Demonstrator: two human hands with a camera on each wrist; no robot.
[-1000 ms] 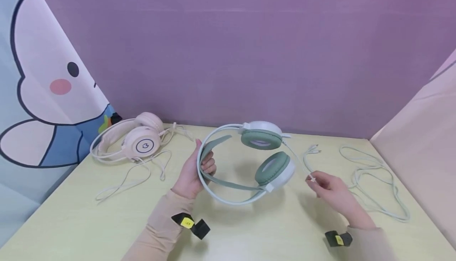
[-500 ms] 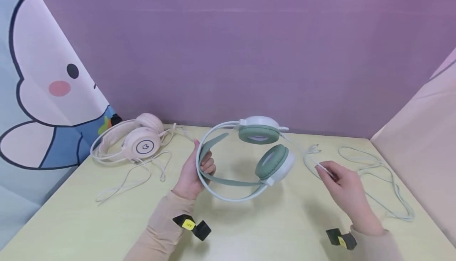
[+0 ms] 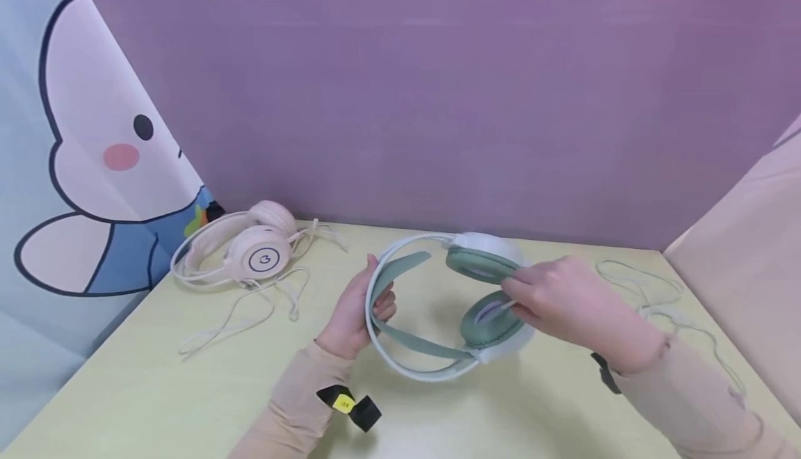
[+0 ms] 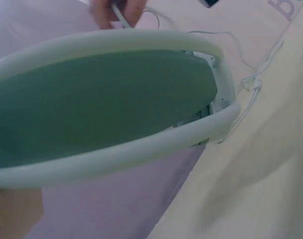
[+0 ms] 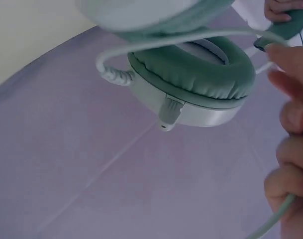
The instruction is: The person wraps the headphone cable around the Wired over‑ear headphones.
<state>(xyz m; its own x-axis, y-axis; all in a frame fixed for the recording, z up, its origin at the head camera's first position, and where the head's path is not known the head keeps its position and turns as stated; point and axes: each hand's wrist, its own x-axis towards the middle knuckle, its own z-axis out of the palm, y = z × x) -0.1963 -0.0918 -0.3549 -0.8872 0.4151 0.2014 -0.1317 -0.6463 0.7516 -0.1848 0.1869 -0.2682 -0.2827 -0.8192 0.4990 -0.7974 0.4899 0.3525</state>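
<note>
Firstly, at ten o'clock on the surface: pale pink headphones, lying untouched. Centre: green headset, held raised. At its nine o'clock: left hand, fingers curled round the headband. At its three o'clock: right hand, pinching the cable. Farther toward three o'clock: loose cord. Progress, as judged: headset lifted and cable taken up; loose cord remains ungathered. Left wrist view only: bunched cord with a small fitting. Right wrist view only: short stub on an earcup.
</note>
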